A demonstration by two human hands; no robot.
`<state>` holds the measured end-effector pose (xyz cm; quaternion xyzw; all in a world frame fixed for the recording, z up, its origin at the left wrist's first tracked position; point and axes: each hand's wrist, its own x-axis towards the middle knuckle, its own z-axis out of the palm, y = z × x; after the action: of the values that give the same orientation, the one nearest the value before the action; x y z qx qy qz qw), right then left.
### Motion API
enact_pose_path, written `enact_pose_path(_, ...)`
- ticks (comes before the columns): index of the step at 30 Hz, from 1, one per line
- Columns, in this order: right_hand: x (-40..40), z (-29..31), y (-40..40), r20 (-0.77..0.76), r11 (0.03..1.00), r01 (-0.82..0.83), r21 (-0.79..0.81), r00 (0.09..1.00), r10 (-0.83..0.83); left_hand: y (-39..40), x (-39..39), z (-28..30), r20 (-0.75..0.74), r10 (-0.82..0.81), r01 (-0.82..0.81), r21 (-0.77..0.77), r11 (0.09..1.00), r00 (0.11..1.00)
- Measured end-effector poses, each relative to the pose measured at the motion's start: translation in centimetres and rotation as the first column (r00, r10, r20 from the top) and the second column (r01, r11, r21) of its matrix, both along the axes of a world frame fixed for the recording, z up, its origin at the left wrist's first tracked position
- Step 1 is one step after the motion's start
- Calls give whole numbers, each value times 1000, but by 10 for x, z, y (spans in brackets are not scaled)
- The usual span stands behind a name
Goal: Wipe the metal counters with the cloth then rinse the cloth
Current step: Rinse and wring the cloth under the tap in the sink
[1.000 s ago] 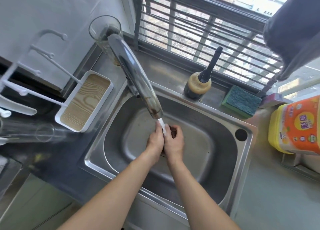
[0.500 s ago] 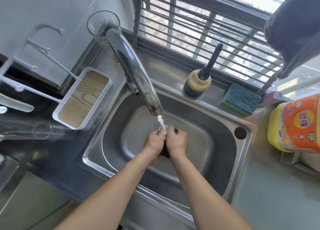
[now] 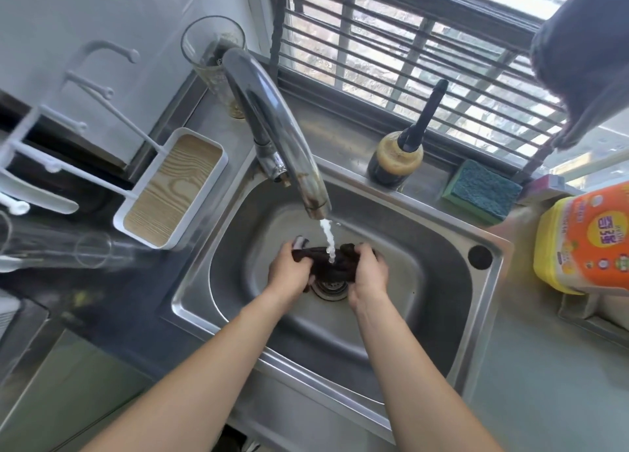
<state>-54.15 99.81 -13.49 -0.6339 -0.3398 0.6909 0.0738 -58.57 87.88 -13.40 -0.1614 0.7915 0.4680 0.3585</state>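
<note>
A dark wet cloth (image 3: 335, 264) is stretched between both hands over the drain of the steel sink (image 3: 452, 247). My left hand (image 3: 289, 269) grips its left end and my right hand (image 3: 369, 271) grips its right end. Water runs from the chrome tap (image 3: 282, 145) onto the middle of the cloth. The metal counter (image 3: 531, 383) lies to the right of the sink.
A bottle with a black spout (image 3: 396, 160) and a green sponge (image 3: 481, 191) sit on the ledge behind the sink. A yellow detergent jug (image 3: 585, 240) stands at the right. A white rack with a wood-look tray (image 3: 173, 189) and a glass (image 3: 212, 53) are at the left.
My hands have moved apart, pulling the bunched cloth open under the stream. The drain now shows between them.
</note>
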Motion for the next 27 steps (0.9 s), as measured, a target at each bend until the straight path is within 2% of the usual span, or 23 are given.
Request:
enact_pose_path(2,2,1,-9,-67,1000,6,7,998,-6,7,-4,5,101,195,-204,83,976,976)
enact_pose_path(4,5,-1,-25,-139,987,-161,3,977,160,19,-3,15,226,177,-212,137,968,958)
enact_pose_path(6,7,-5,-39,-136,925,-375,59,915,379,31,3,24,310,146,-209,183,961,939)
enact_pose_path(8,6,-10,-42,22,850,-488,197,869,494,36,7,21,269,126,-177,173,969,955)
enact_pose_path(10,4,-10,-36,202,758,-566,324,824,529,35,12,15,223,98,-133,147,980,970)
enact_pose_path(13,4,-11,-27,304,717,-605,345,795,525,31,17,11,179,55,-77,118,990,982)
enact_pose_path(19,-4,-14,-15,394,758,-621,200,759,518,30,19,10,81,-7,1,71,997,997)
enact_pose_path(22,-2,-15,-11,386,812,-576,94,773,504,24,23,10,11,-99,98,70,993,995)
enact_pose_path(23,0,-15,-9,388,847,-527,76,798,462,21,24,11,-24,-146,148,83,986,989)
enact_pose_path(25,5,-17,-2,341,945,-328,3,889,307,15,26,9,-116,-206,216,79,973,972)
enact_pose_path(27,8,-18,2,259,983,-168,-71,949,181,6,22,1,-150,-165,168,8,986,975)
